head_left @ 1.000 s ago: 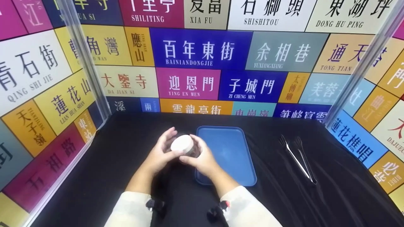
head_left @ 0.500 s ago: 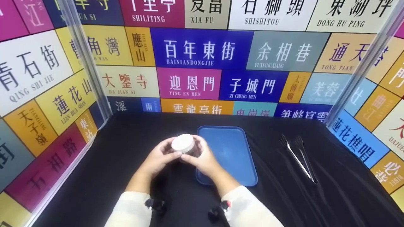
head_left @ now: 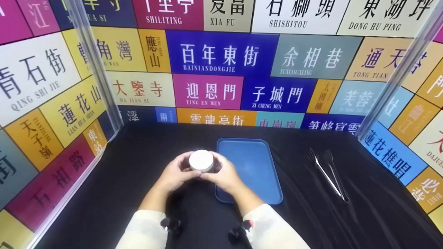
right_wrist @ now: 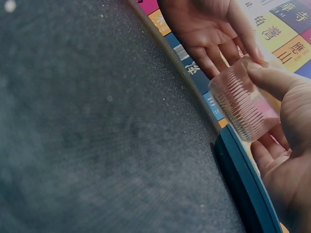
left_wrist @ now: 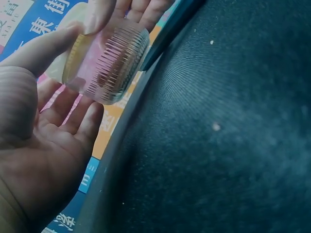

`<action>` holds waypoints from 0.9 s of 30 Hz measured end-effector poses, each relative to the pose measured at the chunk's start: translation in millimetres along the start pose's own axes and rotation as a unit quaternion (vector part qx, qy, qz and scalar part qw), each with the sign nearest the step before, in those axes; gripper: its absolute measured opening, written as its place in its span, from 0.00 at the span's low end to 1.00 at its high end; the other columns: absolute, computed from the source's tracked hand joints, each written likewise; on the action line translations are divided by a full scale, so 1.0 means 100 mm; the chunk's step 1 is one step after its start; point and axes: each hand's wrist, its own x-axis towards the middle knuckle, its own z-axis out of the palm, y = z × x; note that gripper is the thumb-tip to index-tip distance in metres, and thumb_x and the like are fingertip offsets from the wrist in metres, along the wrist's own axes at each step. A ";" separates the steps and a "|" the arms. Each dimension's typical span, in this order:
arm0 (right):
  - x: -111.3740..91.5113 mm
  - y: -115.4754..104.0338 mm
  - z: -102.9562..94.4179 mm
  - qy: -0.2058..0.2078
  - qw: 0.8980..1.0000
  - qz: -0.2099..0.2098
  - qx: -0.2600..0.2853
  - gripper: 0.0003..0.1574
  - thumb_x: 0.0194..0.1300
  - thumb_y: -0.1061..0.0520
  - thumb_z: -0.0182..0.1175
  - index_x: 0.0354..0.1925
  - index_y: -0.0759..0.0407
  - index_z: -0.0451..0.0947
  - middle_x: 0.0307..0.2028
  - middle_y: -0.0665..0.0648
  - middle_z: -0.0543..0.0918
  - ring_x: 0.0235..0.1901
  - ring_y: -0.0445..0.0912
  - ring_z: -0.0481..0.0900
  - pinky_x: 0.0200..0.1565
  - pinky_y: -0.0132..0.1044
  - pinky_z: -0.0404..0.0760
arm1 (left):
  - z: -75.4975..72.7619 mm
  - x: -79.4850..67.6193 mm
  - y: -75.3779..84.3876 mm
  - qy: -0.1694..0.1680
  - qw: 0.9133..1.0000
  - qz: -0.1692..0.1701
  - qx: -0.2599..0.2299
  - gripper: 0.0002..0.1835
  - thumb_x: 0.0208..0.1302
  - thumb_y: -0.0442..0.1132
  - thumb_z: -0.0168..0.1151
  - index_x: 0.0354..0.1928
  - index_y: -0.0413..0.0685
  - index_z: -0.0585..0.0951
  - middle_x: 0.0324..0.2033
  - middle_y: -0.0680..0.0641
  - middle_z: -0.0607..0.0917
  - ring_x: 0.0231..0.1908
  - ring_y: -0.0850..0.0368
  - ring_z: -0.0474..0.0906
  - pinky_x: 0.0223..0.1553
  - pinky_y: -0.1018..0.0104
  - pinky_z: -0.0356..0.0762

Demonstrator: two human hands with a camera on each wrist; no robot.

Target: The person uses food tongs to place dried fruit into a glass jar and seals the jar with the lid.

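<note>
Both hands hold a small clear jar with a white lid [head_left: 201, 160] above the black table, just left of the blue tray. My left hand [head_left: 175, 174] grips it from the left, thumb at the lid's near edge. From the right, my right hand [head_left: 224, 174] curls round it, its thumb close to the other. In the left wrist view the jar's see-through ribbed wall [left_wrist: 119, 63] shows beyond the thumb. The right wrist view shows the same clear ribbed jar [right_wrist: 240, 99] between the two hands; no contents can be made out.
A blue rectangular tray [head_left: 254, 173] lies right of the jar, partly under the right forearm. Farther right, metal tongs [head_left: 327, 174] lie spread on the black cloth [head_left: 138, 193]. Sign-covered panels [head_left: 221, 52] enclose the table at the back and sides.
The left fingers, spread off the jar one second ago, have come in round its side. The lid has turned from a leftward tilt to face the head camera more, and sits slightly lower.
</note>
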 end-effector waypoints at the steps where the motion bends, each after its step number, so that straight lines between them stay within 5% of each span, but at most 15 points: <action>1: 0.00 0.01 0.00 -0.001 1.000 0.003 -0.003 0.56 0.54 0.55 0.84 0.77 0.58 0.70 0.70 0.64 0.81 0.59 0.57 0.87 0.66 0.49 0.85 | 0.00 0.01 -0.01 0.000 1.000 -0.002 0.004 0.44 0.57 0.40 0.84 0.75 0.49 0.74 0.73 0.42 0.78 0.70 0.39 0.79 0.71 0.48 0.79; 13: -0.02 0.02 0.00 -0.011 1.000 0.005 0.026 0.51 0.64 0.58 0.77 0.78 0.66 0.66 0.71 0.70 0.78 0.67 0.62 0.82 0.70 0.51 0.81 | 0.02 0.01 -0.05 0.012 0.999 -0.011 0.039 0.43 0.59 0.41 0.82 0.76 0.44 0.73 0.72 0.38 0.79 0.72 0.38 0.78 0.73 0.46 0.77; 21: -0.03 -0.01 -0.03 -0.028 0.999 0.005 -0.017 0.50 0.69 0.53 0.73 0.80 0.64 0.63 0.77 0.67 0.73 0.72 0.60 0.78 0.72 0.51 0.79 | 0.04 0.03 -0.07 0.016 0.999 -0.008 0.030 0.42 0.62 0.35 0.77 0.77 0.41 0.71 0.73 0.36 0.78 0.74 0.37 0.74 0.76 0.43 0.72; 27: -0.04 -0.07 -0.15 -0.003 0.999 0.015 -0.038 0.43 0.73 0.53 0.68 0.79 0.62 0.66 0.75 0.66 0.75 0.76 0.60 0.73 0.75 0.56 0.74 | 0.00 0.02 -0.06 0.086 0.992 -0.027 0.084 0.33 0.66 0.34 0.62 0.74 0.41 0.75 0.72 0.38 0.79 0.74 0.40 0.75 0.78 0.45 0.70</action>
